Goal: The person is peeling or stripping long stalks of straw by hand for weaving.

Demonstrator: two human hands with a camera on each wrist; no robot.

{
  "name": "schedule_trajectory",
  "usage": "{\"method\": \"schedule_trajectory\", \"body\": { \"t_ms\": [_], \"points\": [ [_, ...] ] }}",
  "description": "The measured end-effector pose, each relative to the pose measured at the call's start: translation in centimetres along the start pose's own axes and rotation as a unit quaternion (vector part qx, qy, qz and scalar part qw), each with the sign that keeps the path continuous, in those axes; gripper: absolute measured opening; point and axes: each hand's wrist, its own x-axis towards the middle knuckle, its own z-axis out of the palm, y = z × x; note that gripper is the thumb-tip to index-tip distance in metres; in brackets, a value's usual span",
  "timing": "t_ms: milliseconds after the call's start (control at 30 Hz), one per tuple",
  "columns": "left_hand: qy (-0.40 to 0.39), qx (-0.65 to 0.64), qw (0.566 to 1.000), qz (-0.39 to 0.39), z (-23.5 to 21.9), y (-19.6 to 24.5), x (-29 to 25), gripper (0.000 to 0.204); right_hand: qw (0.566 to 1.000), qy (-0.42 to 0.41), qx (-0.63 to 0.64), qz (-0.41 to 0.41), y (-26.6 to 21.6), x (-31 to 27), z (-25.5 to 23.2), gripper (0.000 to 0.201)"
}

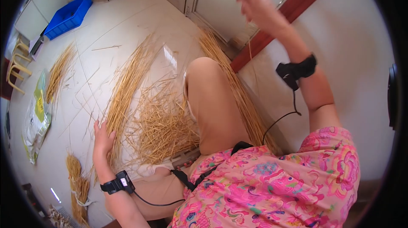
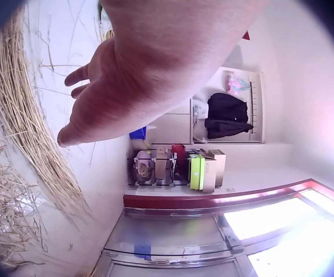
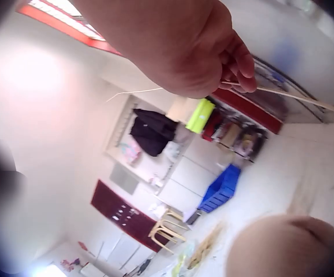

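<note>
My right hand (image 1: pixel 263 14), raised high beside the red-framed door, pinches a thin straw stalk (image 3: pixel 288 93) between curled fingers and thumb. In the right wrist view the stalk sticks out on both sides of the hand. My left hand (image 1: pixel 103 138) has its fingers spread at the left edge of a long layer of straw (image 1: pixel 127 83) on the floor. Nothing shows in its grasp, and the left wrist view has the straw layer (image 2: pixel 31 121) beside the thumb. A heap of short broken straw (image 1: pixel 163 130) lies between that layer and the bent knee.
More long straw (image 1: pixel 229 79) lies along the right, past the knee. A tied straw bundle (image 1: pixel 77 185) and a plastic bag (image 1: pixel 37 121) are at the left, near a smaller straw pile (image 1: pixel 59 75). A blue crate (image 1: pixel 68 17) and wooden stools (image 1: pixel 19 66) stand farther off.
</note>
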Motion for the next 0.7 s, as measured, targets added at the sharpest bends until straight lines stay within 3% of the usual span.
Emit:
{"method": "schedule_trajectory", "body": {
  "t_ms": [33,100,133,200,267,333,400,467,500,600,700],
  "points": [
    [-0.006,0.0,1.0,-0.002,0.1,0.0,-0.1,0.056,0.976,-0.002,-0.196,-0.098,4.7,-0.9,2.8,0.011],
    [-0.022,0.003,1.0,-0.01,0.2,0.0,-0.3,0.055,0.96,-0.038,-0.268,-0.068,9.8,-3.5,7.2,0.015],
    [-0.029,0.005,0.999,-0.015,0.3,0.0,-0.3,0.054,0.985,-0.067,-0.146,0.057,10.3,-5.5,9.2,0.017],
    [-0.042,0.004,0.999,-0.019,0.5,0.0,-0.3,0.053,0.969,-0.125,-0.194,0.084,17.6,-9.4,14.2,0.02],
    [-0.051,-0.008,0.998,-0.028,0.6,0.0,-0.4,0.051,0.955,-0.185,-0.172,0.153,18.3,-13.5,15.0,0.019],
    [-0.055,-0.029,0.997,-0.036,0.7,0.1,-0.5,0.05,0.934,-0.24,-0.227,0.133,24.5,-18.1,17.5,0.017],
    [-0.051,-0.006,0.998,-0.022,1.9,-1.2,-0.2,0.049,0.943,-0.178,-0.202,0.198,26.5,-22.5,18.3,0.015],
    [-0.056,0.0,0.998,-0.018,2.6,-1.7,-0.1,0.049,0.929,-0.191,-0.213,0.237,30.8,-26.7,19.9,0.015],
    [-0.062,-0.005,0.998,-0.021,2.7,-1.7,-0.1,0.049,0.921,-0.198,-0.219,0.255,31.9,-27.8,20.4,0.015],
    [-0.083,0.006,0.996,-0.011,3.2,-1.6,0.1,0.048,0.82,-0.426,-0.318,0.214,28.4,-27.3,18.2,0.017],
    [-0.107,0.01,0.994,-0.005,4.5,-3.0,0.5,0.045,0.878,-0.313,-0.241,0.271,30.8,-29.2,19.9,0.022]
  ]
}}
